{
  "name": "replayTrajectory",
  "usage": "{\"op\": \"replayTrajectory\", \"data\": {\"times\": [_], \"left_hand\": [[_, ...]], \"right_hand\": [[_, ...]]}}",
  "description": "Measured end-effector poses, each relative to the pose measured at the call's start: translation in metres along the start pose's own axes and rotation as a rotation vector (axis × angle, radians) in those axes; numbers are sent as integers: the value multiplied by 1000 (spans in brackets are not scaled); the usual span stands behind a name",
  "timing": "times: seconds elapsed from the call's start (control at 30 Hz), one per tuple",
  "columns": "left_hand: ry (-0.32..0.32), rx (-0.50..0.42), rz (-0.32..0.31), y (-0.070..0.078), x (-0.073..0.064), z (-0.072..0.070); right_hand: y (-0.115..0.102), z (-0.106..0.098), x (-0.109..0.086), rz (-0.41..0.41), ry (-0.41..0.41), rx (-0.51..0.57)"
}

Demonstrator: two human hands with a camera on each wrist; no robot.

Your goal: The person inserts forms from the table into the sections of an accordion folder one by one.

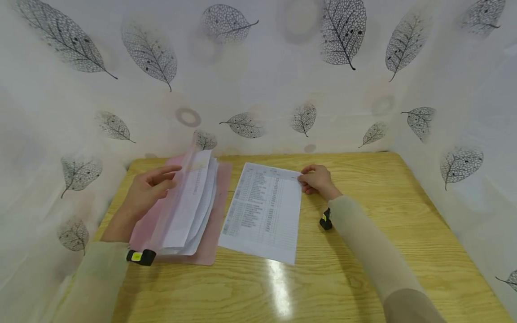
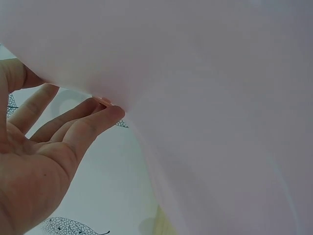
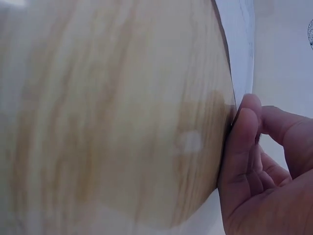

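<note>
While folder (image 1: 221, 208) holds papers (image 1: 193, 204) | left hand (image 1: 146, 190) touches cover (image 1: 171, 207), grip unclear

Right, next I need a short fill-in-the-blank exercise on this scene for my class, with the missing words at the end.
1. The left hand holds the raised cover of a thin plastic folder coloured ____.
2. In the head view, the rectangular white printed paper sheet, pinched by the right hand, is on the folder's ____ side.
3. Behind the yellow-brown wood-grain table, the white backdrop is patterned with black ____.

Missing words: pink; right; leaves.
</note>
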State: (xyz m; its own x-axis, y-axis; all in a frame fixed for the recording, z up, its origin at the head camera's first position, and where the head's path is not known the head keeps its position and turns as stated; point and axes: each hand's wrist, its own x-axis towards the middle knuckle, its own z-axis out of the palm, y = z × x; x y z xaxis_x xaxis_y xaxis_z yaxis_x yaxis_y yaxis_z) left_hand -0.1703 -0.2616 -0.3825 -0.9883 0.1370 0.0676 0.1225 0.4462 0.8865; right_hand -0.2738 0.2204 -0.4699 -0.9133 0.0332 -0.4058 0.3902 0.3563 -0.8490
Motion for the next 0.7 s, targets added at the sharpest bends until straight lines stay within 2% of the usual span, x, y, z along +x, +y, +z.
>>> {"op": "replayTrajectory", "data": {"times": [0.23, 0.47, 0.7], "left_hand": [[5, 17, -12, 0, 0, 1], [3, 15, -5, 1, 0, 1], [8, 20, -13, 1, 1, 0]], "right_hand": [[-2, 0, -5, -6, 2, -17], [-2, -3, -1, 31, 16, 105], [-10, -2, 0, -11, -4, 139]]}}
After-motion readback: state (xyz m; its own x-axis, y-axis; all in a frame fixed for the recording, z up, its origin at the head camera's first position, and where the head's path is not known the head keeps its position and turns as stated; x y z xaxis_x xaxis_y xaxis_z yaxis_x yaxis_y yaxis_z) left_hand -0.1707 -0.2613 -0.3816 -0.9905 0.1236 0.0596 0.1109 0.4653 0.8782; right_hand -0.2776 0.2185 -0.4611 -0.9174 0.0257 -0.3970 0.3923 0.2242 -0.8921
